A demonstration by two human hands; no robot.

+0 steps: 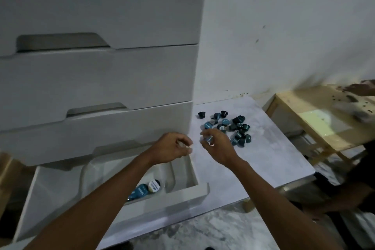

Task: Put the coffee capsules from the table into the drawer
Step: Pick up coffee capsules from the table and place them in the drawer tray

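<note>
Several dark teal coffee capsules (233, 127) lie in a loose pile on the low white table (274, 148). The bottom drawer (182, 195) of the white cabinet stands pulled out, with a grey tray inside holding a few capsules (146, 189). My right hand (218, 146) hovers at the near edge of the pile, fingers curled around a capsule (208, 138). My left hand (172, 147) hangs above the drawer's back right corner, fingers loosely curled, nothing seen in it.
The white drawer cabinet (97, 79) with closed upper drawers stands left of the table. A wooden stand (316, 119) is at the right, where another person's hand (359, 88) reaches. A white wall is behind. Marbled floor lies below.
</note>
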